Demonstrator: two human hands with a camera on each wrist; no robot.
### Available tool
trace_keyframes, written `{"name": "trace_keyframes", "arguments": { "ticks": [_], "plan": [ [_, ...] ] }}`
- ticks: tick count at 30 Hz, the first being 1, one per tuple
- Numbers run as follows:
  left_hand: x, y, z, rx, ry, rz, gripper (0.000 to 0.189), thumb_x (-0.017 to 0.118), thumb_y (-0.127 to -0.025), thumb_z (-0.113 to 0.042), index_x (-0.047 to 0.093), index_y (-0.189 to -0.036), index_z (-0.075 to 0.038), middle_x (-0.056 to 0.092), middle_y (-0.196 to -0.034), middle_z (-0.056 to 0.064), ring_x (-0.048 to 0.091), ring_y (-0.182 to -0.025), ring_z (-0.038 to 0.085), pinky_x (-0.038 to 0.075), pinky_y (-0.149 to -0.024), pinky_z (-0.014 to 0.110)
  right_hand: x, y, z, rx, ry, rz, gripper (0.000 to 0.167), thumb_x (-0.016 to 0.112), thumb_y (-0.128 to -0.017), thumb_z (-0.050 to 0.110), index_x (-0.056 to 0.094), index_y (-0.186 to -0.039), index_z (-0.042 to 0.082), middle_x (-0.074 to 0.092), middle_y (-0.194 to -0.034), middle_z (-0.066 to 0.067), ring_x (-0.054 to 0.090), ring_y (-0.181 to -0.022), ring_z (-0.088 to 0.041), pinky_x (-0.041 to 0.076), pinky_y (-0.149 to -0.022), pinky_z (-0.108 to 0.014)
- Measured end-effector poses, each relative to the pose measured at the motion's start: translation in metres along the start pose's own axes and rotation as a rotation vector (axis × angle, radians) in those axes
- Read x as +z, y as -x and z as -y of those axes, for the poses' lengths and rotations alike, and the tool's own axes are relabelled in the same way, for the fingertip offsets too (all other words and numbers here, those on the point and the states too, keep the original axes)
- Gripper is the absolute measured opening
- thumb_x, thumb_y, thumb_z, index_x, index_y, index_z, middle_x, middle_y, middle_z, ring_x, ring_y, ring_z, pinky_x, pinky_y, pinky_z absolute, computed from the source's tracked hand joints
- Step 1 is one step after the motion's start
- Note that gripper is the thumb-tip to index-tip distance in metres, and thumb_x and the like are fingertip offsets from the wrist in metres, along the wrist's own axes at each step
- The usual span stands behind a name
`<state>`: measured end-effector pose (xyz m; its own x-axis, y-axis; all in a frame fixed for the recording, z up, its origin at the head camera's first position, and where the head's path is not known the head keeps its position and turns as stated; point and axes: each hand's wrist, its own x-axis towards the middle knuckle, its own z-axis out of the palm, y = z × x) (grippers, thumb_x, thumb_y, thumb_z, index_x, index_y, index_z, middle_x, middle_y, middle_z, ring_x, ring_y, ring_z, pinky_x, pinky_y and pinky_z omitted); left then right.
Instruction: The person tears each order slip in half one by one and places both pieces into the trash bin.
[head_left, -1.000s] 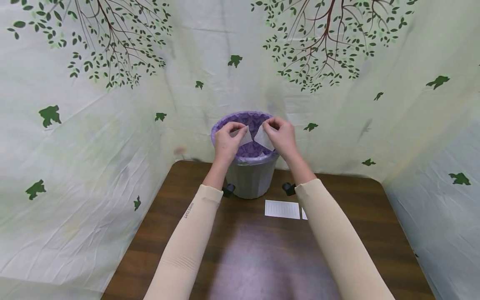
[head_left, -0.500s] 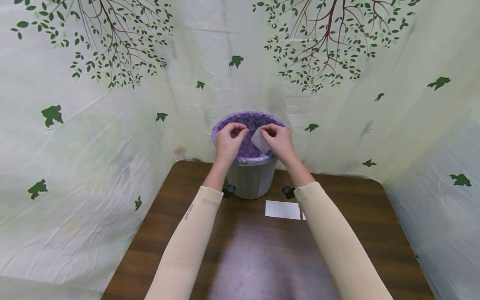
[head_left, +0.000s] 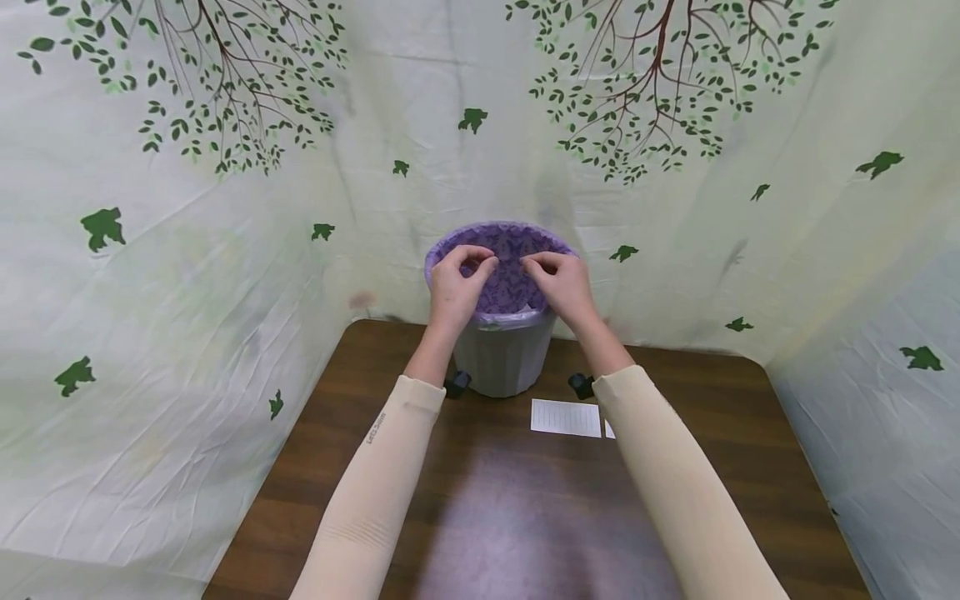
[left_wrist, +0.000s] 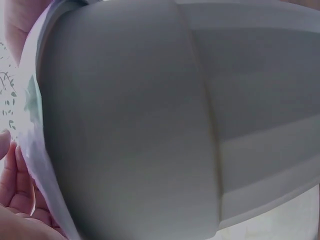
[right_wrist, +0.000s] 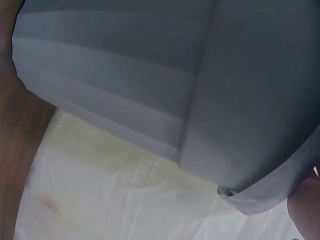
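A grey bin (head_left: 500, 360) with a purple patterned liner (head_left: 512, 287) stands at the back of the table. Over its mouth are both hands, with no paper between their fingers. My left hand (head_left: 454, 282) is above the left side, thumb and fingertips bent toward each other; the left wrist view shows the thumb apart from the fingers. Opposite it, my right hand (head_left: 562, 285) hovers at the right side with its fingers loosely bent. In the right wrist view the bin wall (right_wrist: 125, 75) fills most of the picture, and only a bit of the hand (right_wrist: 306, 206) shows.
A lined white card (head_left: 566, 418) lies on the brown wooden table (head_left: 525, 517) in front of the bin. Part of a second card (head_left: 609, 429) peeks out beside the right sleeve. Behind the table hangs a pale leaf-printed cloth (head_left: 382, 100).
One second ago each hand pinched a white piece of paper. The left hand's piece left first, then the right hand's, both over the bin. The hands have barely moved.
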<state>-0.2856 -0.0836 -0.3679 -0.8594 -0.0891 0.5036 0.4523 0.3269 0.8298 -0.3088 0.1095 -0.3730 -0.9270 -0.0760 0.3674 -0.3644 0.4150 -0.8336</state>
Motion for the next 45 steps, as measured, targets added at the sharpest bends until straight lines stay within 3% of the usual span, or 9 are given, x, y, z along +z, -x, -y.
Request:
{"name": "trace_keyframes", "arguments": {
  "ticks": [9, 16, 22, 29, 36, 45],
  "plan": [
    [0.002, 0.012, -0.013, 0.106, -0.004, 0.013, 0.014, 0.077, -0.099, -0.019, 0.077, -0.106, -0.007, 0.075, -0.103, 0.009, 0.067, -0.093, 0.021, 0.05, -0.08, 0.026, -0.012, 0.016, -0.005, -0.056, -0.079, -0.073, 0.024, 0.072, -0.102, 0.025, 0.082, -0.109, 0.005, 0.081, -0.106, -0.016, 0.068, -0.089, -0.013, 0.052, -0.074, -0.018],
    [0.007, 0.029, -0.03, 0.269, -0.062, 0.019, 0.014, 0.079, -0.097, -0.017, 0.077, -0.105, -0.006, 0.076, -0.102, 0.009, 0.067, -0.096, 0.024, 0.049, -0.093, 0.037, -0.023, 0.039, -0.01, -0.11, -0.147, -0.136, 0.021, 0.074, -0.1, 0.017, 0.081, -0.111, 0.0, 0.079, -0.112, -0.021, 0.066, -0.096, -0.002, 0.052, -0.086, -0.019],
    [0.015, 0.051, -0.044, 0.345, -0.091, 0.04, 0.015, 0.081, -0.095, -0.017, 0.076, -0.105, -0.007, 0.077, -0.101, 0.008, 0.066, -0.096, 0.025, 0.046, -0.095, 0.044, -0.031, 0.062, -0.008, -0.169, -0.174, -0.158, 0.018, 0.071, -0.099, 0.002, 0.077, -0.111, -0.01, 0.076, -0.11, -0.03, 0.064, -0.096, 0.005, 0.05, -0.09, -0.013],
    [0.022, 0.073, -0.046, 0.347, -0.092, 0.067, 0.018, 0.083, -0.093, -0.015, 0.076, -0.105, -0.005, 0.076, -0.101, 0.008, 0.066, -0.095, 0.024, 0.048, -0.093, 0.042, -0.042, 0.093, -0.02, -0.214, -0.161, -0.169, 0.016, 0.072, -0.097, -0.002, 0.077, -0.111, -0.007, 0.076, -0.11, -0.028, 0.066, -0.101, 0.006, 0.051, -0.094, -0.014],
    [0.031, 0.087, -0.039, 0.338, -0.106, 0.093, 0.019, 0.084, -0.091, -0.016, 0.075, -0.105, -0.006, 0.076, -0.101, 0.008, 0.067, -0.094, 0.024, 0.05, -0.091, 0.042, -0.05, 0.12, -0.044, -0.212, -0.14, -0.179, 0.016, 0.075, -0.097, 0.003, 0.079, -0.111, -0.001, 0.078, -0.108, -0.021, 0.071, -0.101, 0.004, 0.058, -0.081, -0.013],
    [0.045, 0.106, -0.023, 0.278, -0.147, 0.167, 0.022, 0.084, -0.091, -0.017, 0.075, -0.109, -0.006, 0.075, -0.104, 0.007, 0.069, -0.1, 0.024, 0.051, -0.095, 0.044, -0.046, 0.143, -0.069, -0.166, -0.093, -0.199, 0.017, 0.078, -0.096, 0.008, 0.08, -0.113, 0.008, 0.08, -0.109, -0.013, 0.07, -0.1, 0.006, 0.053, -0.09, -0.013]
  ]
}}
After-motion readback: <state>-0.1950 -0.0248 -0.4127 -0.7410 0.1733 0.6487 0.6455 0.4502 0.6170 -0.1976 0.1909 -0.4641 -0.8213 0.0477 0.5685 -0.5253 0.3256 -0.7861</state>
